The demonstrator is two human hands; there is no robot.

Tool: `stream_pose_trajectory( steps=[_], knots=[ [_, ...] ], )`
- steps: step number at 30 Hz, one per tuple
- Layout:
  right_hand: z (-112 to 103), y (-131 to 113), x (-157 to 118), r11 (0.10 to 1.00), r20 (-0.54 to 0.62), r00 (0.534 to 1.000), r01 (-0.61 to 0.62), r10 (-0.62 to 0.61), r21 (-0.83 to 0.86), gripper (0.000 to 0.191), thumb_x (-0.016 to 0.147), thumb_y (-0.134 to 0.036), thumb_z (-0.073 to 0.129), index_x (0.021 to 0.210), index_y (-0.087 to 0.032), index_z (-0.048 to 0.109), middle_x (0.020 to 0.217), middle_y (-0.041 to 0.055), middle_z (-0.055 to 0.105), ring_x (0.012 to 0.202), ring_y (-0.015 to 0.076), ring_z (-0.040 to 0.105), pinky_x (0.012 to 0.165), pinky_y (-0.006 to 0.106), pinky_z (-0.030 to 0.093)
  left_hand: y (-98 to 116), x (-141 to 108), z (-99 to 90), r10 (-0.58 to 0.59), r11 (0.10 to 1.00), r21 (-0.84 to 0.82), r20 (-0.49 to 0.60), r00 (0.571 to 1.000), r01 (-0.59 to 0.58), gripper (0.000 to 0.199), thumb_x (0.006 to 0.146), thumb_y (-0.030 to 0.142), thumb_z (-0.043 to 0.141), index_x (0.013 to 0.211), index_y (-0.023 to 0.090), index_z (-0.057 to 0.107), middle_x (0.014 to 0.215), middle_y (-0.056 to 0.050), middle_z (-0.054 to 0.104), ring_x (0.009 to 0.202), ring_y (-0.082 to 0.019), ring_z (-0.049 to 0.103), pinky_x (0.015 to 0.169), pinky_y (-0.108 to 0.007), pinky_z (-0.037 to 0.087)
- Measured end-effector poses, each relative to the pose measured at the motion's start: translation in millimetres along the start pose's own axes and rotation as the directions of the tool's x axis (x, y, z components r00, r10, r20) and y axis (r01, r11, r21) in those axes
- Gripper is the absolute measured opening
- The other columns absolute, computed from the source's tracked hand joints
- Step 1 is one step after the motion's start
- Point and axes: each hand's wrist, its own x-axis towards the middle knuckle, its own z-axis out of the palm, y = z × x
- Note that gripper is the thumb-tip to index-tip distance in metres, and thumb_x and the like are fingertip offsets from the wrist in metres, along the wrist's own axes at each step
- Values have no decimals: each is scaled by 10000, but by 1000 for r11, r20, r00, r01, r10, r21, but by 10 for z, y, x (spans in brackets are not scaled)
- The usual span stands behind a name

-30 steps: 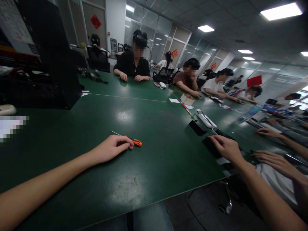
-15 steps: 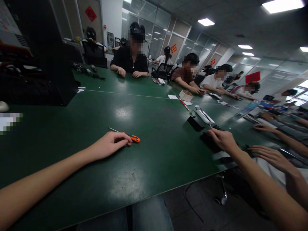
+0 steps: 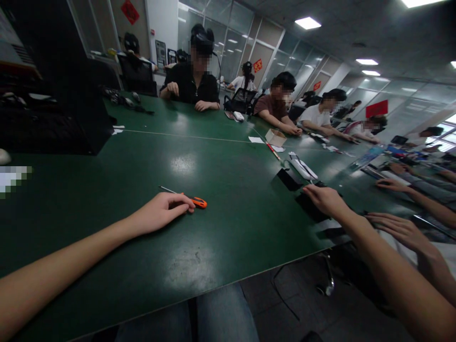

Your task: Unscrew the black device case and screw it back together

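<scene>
An orange-and-black screwdriver (image 3: 200,203) lies at the middle left of the green table, its thin metal shaft pointing left. My left hand (image 3: 166,211) rests on the tabletop with its fingers curled over the handle. To the right, my right hand (image 3: 325,199) is pinched above a dark flat object (image 3: 309,206); whatever sits between its fingertips is too small to make out. Just left of that hand is a small black box (image 3: 289,179). Behind it lies a white elongated case (image 3: 302,166) with a black cord.
An open cardboard box (image 3: 275,137) and paper scraps (image 3: 256,139) lie farther back. A tall black case (image 3: 71,104) stands at the left. Another person's hands (image 3: 401,228) are close to my right forearm. Several people sit around the table, whose front edge (image 3: 249,277) runs slanted.
My right hand has shifted slightly left and up. My left hand is still on the screwdriver. The person in black across the table has raised one hand. The view has tilted a little.
</scene>
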Motion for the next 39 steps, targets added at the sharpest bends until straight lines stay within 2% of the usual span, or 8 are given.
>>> stream_pose_trajectory(
  steps=[9, 17, 21, 24, 30, 32, 35, 39],
  knots=[
    [-165, -76, 159, 981, -67, 980, -190, 188, -28, 548, 949, -620, 368, 918, -178, 690, 781, 151, 717, 648, 254, 627, 597, 335, 376, 8, -2, 5, 25, 1000, 13, -1, 1000, -25, 285, 952, 381, 548, 1028, 191, 747, 1025, -54, 784, 1043, -239, 710, 1030, -408, 501],
    [-152, -383, 770, 984, 126, 976, -178, 176, 8, 361, 772, -553, 660, 736, -202, 583, 674, 82, 653, 609, 206, 581, 559, 308, 382, 37, -19, 25, 7, 998, -69, -23, 1000, -9, 298, 958, 388, 550, 1041, 170, 736, 991, -75, 771, 927, -224, 711, 896, -385, 556],
    [-330, -937, 720, 994, 94, 992, -92, 85, 63, 358, 805, -538, 661, 908, -199, 612, 791, 77, 679, 689, 215, 606, 590, 303, 389, 42, -28, 35, -29, 993, -117, -107, 994, 16, 355, 959, 417, 566, 1150, 151, 703, 994, -92, 757, 916, -228, 706, 892, -403, 562],
    [-588, -1636, 429, 941, 58, 988, 116, -142, 317, 359, 891, -557, 618, 964, -206, 584, 845, 64, 685, 712, 198, 613, 625, 302, 408, 35, -34, 38, -30, 975, -223, -195, 980, -15, 460, 924, 442, 638, 1280, 152, 625, 1183, -135, 725, 1062, -267, 697, 943, -426, 556],
    [-783, -2928, -94, 698, 69, 792, 488, -606, 524, 252, 941, -432, 628, 1026, -208, 548, 961, 55, 684, 817, 183, 627, 730, 300, 428, 3, -48, 19, 31, 945, -316, -165, 986, -82, 476, 968, 481, 587, 1306, 145, 595, 1350, -180, 651, 1185, -304, 659, 993, -439, 532],
    [-715, -3155, -124, 667, 77, 751, 528, -655, 526, 242, 940, -410, 633, 1043, -208, 548, 970, 57, 681, 823, 186, 625, 728, 301, 426, -1, -57, 8, 56, 944, -316, -121, 991, -92, 452, 976, 481, 575, 1283, 151, 613, 1315, -166, 678, 1199, -300, 653, 1018, -438, 516],
    [-611, -3306, -44, 644, 41, 746, 544, -665, 537, 297, 936, -481, 637, 1021, -207, 560, 981, 70, 681, 850, 201, 625, 731, 307, 427, 31, -80, -11, 93, 946, -309, -42, 995, -101, 415, 963, 438, 600, 1274, 165, 626, 1283, -137, 703, 1199, -282, 655, 1053, -426, 495],
    [-539, -3321, 208, 620, -28, 817, 459, -576, 636, 302, 1007, -481, 524, 927, -196, 587, 922, 53, 679, 819, 172, 608, 745, 302, 436, 109, -114, -31, 133, 971, -206, 41, 990, -122, 456, 904, 366, 678, 1313, 169, 625, 1278, -119, 710, 1185, -276, 661, 1060, -419, 489]
  ],
)
